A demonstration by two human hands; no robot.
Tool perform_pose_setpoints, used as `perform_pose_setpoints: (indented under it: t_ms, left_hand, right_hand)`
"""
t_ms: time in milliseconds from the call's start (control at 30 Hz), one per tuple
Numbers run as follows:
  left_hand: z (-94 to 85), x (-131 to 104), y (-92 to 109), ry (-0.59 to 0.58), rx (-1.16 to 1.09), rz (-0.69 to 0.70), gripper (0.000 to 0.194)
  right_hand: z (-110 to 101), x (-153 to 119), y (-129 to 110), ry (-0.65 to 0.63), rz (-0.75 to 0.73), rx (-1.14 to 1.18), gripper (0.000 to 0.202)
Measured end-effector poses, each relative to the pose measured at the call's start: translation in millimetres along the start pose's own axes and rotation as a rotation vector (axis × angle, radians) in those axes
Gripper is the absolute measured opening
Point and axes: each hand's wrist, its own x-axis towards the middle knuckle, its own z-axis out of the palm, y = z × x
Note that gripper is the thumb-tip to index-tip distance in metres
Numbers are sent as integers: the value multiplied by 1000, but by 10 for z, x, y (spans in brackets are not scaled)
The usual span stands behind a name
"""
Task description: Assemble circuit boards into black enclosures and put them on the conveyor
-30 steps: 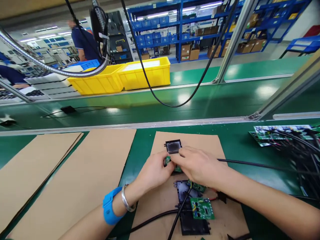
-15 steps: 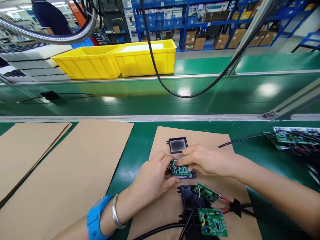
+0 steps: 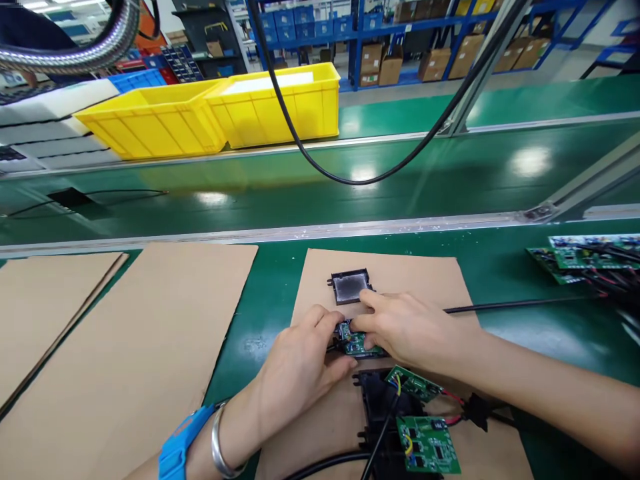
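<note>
A green circuit board (image 3: 356,341) sits in a small black plastic case on the cardboard. My left hand (image 3: 305,363) closes around the left end of it, thumb below and fingers above, where a black cable enters. From the right, my right hand (image 3: 407,327) is closed over the board, its fingertips pressed on the top and partly hiding it. Just behind lies another small black case (image 3: 350,287), open side up, near my right index finger. In front, a green board (image 3: 430,443) and a smaller board (image 3: 414,383) rest on black cases, with wires attached.
Cardboard sheets (image 3: 130,320) cover the left of the green table. A pile of wired circuit boards (image 3: 595,253) lies at the right edge. Beyond the metal rail stand yellow bins (image 3: 280,110). A black cable (image 3: 360,181) hangs in a loop overhead.
My right hand has shifted slightly left over the board, its index finger now nearer the rear case. The cable at the right lies lower. The camera view has tilted a little.
</note>
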Motion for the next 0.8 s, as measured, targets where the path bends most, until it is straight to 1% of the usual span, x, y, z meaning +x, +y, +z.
perform_pose_setpoints:
  t_ms: [67, 133, 167, 200, 267, 300, 333, 367, 433, 500, 567, 700, 800]
  left_hand:
    - [-25, -5, -17, -5, -24, 8, 45]
    - [-90, -7, -42, -16, -88, 23, 49]
    - [-136, -4, -52, -38, -129, 18, 47]
    - [-186, 4, -58, -72, -169, 1, 41]
    - [-277, 33, -52, -159, -212, -54, 18]
    - [-307, 51, -40, -192, -203, -78, 11]
    - [-321, 68, -23, -199, -175, -87, 12]
    - [-315, 81, -5, -171, -135, -69, 14]
    - [-248, 85, 17, -34, -42, 38, 14]
    - [-128, 57, 0, 130, 36, 176, 17]
    - [7, 9, -60, 236, 91, 258, 20]
    - [209, -81, -178, 385, 242, 284, 19]
    - [296, -124, -161, 447, 504, 354, 19]
  right_hand:
    - [2, 23, -10, -12, 6, 7, 6]
    - [-6, 50, -22, -31, 13, 28, 9]
    - [-11, 61, -28, -40, 20, 45, 10]
    - [-14, 69, -34, -44, 25, 63, 12]
    - [-14, 79, -39, -44, 33, 96, 13]
    - [-9, 80, -38, -36, 32, 102, 13]
    - [-3, 80, -37, -24, 29, 103, 13]
    - [5, 80, -36, -15, 25, 101, 12]
    - [16, 79, -33, 5, 20, 96, 12]
    - [18, 78, -33, 23, 23, 94, 13]
    - [15, 77, -32, 31, 18, 96, 13]
    - [47, 78, -8, 60, -11, 106, 12]
    - [110, 80, 21, 109, -22, 128, 12]
